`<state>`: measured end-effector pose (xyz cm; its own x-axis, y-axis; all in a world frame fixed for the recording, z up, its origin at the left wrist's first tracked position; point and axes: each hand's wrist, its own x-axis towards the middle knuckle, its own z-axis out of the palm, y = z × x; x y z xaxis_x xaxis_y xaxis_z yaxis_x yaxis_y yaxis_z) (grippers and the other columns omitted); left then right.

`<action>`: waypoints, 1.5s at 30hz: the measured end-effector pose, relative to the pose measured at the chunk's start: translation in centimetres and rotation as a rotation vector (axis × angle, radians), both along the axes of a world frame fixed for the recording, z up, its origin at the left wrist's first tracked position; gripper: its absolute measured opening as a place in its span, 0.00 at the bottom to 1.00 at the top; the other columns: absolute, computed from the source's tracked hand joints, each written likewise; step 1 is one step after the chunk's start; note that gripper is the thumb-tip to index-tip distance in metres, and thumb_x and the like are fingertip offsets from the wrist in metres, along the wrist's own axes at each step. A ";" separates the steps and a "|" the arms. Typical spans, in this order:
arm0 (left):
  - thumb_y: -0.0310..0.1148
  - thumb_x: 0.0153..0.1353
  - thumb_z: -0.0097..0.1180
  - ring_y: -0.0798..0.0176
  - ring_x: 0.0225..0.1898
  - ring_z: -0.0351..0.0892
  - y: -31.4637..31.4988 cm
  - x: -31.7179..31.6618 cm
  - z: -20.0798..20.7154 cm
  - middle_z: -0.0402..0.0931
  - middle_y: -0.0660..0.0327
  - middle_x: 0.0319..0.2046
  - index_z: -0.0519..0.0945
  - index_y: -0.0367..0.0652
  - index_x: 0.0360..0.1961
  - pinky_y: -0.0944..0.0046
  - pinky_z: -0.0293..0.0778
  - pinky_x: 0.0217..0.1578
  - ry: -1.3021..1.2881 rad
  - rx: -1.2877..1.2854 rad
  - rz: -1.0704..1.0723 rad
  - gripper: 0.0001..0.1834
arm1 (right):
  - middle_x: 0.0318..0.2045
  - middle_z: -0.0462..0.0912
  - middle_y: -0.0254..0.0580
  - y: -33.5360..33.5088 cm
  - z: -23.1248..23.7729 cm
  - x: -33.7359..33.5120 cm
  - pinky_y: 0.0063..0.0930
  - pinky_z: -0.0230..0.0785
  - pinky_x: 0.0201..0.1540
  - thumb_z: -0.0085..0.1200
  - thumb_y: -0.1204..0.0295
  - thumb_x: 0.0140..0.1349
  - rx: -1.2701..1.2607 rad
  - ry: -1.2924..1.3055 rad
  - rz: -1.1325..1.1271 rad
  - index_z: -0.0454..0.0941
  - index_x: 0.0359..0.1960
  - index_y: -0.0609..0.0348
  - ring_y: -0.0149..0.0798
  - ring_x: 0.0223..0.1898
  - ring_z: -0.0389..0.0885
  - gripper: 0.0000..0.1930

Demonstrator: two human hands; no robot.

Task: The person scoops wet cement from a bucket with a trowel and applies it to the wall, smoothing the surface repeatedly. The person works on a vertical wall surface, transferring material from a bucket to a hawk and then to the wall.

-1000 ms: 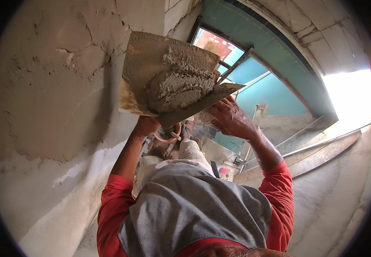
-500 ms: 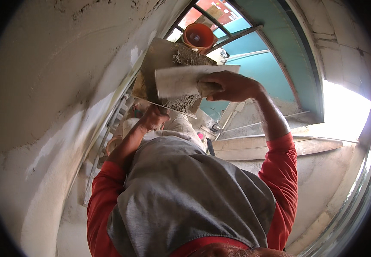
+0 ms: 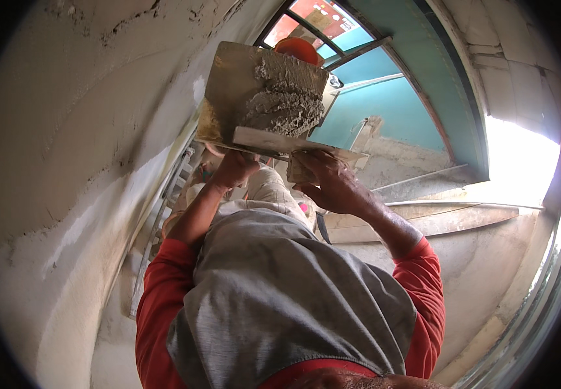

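Grips a trowel by its blocky handle in the right hand, with fingers curled over the top and thumb lower down. Shows the long blade nearly edge-on, across the near edge of a flat square board (cannot tell whether touching it). Holds that board up from beneath with the left hand, closed around a mostly hidden handle. Carries on the board a ridged heap of grey mortar, mainly toward the right side, next to a stained, barer stretch on the left. Wears red sleeves, a grey top and pale trousers. Has a rough plastered wall along the left, an orange bucket partly hidden behind the board's far edge, a teal wall beyond to the right, and a long plank lower on the right.
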<state>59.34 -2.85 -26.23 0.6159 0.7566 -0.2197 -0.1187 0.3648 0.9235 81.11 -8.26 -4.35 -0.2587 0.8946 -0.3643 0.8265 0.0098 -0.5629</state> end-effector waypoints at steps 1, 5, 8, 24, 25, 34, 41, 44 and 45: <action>0.23 0.51 0.59 0.66 0.34 0.77 0.5 0.0 0.0 0.76 0.66 0.31 0.79 0.41 0.41 0.63 0.74 0.42 0.011 -0.001 -0.046 0.14 | 0.60 0.75 0.59 0.2 0.3 -0.2 0.48 0.69 0.64 0.67 0.66 0.59 -0.007 -0.009 -0.002 0.70 0.66 0.60 0.59 0.62 0.74 0.34; 0.26 0.55 0.60 0.65 0.40 0.78 2.3 -0.6 -0.1 0.80 0.64 0.37 0.81 0.40 0.45 0.60 0.74 0.49 0.105 0.527 -0.113 0.14 | 0.54 0.79 0.55 0.8 1.1 -1.6 0.47 0.72 0.58 0.66 0.71 0.57 0.040 0.040 -0.018 0.74 0.61 0.59 0.57 0.57 0.77 0.28; 0.32 0.60 0.61 0.64 0.43 0.79 3.3 -0.5 0.3 0.83 0.61 0.40 0.82 0.41 0.47 0.57 0.74 0.51 0.135 0.628 -0.064 0.14 | 0.49 0.80 0.53 0.9 1.2 -2.3 0.48 0.71 0.57 0.63 0.71 0.59 0.243 -0.073 0.006 0.78 0.55 0.58 0.56 0.55 0.78 0.21; 0.37 0.53 0.71 0.52 0.42 0.86 16.0 -7.3 19.4 0.82 0.53 0.42 0.74 0.43 0.55 0.58 0.81 0.43 0.306 1.174 0.265 0.29 | 0.49 0.81 0.49 7.8 1.3 -1.9 0.52 0.71 0.57 0.62 0.76 0.49 1.059 -0.258 0.183 0.82 0.46 0.57 0.58 0.55 0.78 0.19; 0.36 0.53 0.71 0.52 0.42 0.86 15.7 -7.3 20.9 0.82 0.53 0.43 0.74 0.43 0.55 0.58 0.81 0.43 0.299 1.154 0.274 0.29 | 0.49 0.81 0.49 8.0 1.5 -1.5 0.52 0.71 0.58 0.61 0.76 0.50 1.046 -0.239 0.175 0.82 0.46 0.57 0.57 0.55 0.78 0.18; 0.34 0.61 0.66 0.56 0.49 0.83 13.9 -11.7 15.7 0.81 0.52 0.50 0.74 0.40 0.58 0.61 0.78 0.49 -0.015 0.695 0.279 0.26 | 0.49 0.81 0.50 9.8 -1.0 -1.6 0.50 0.70 0.59 0.59 0.74 0.53 1.023 -0.154 0.212 0.83 0.46 0.58 0.57 0.55 0.77 0.16; 0.36 0.65 0.55 0.49 0.53 0.79 8.6 -15.5 4.1 0.81 0.54 0.51 0.78 0.42 0.53 0.51 0.72 0.57 0.644 0.940 0.175 0.17 | 0.51 0.82 0.49 8.9 -5.6 -2.9 0.47 0.70 0.61 0.62 0.72 0.52 1.043 -0.108 0.193 0.83 0.48 0.59 0.56 0.55 0.78 0.19; 0.35 0.62 0.57 0.45 0.53 0.79 5.5 -16.8 -0.3 0.82 0.53 0.50 0.81 0.41 0.50 0.49 0.73 0.56 0.862 0.840 -0.122 0.17 | 0.51 0.82 0.48 9.9 -7.5 -2.5 0.48 0.70 0.62 0.62 0.73 0.51 1.062 -0.142 0.216 0.83 0.49 0.57 0.55 0.55 0.79 0.20; 0.35 0.61 0.58 0.44 0.53 0.79 4.3 -17.1 -1.4 0.81 0.52 0.51 0.80 0.41 0.51 0.49 0.73 0.56 0.791 0.855 0.001 0.18 | 0.51 0.82 0.48 10.7 -8.0 -2.2 0.48 0.70 0.62 0.62 0.73 0.51 1.062 -0.161 0.240 0.83 0.49 0.57 0.54 0.56 0.79 0.20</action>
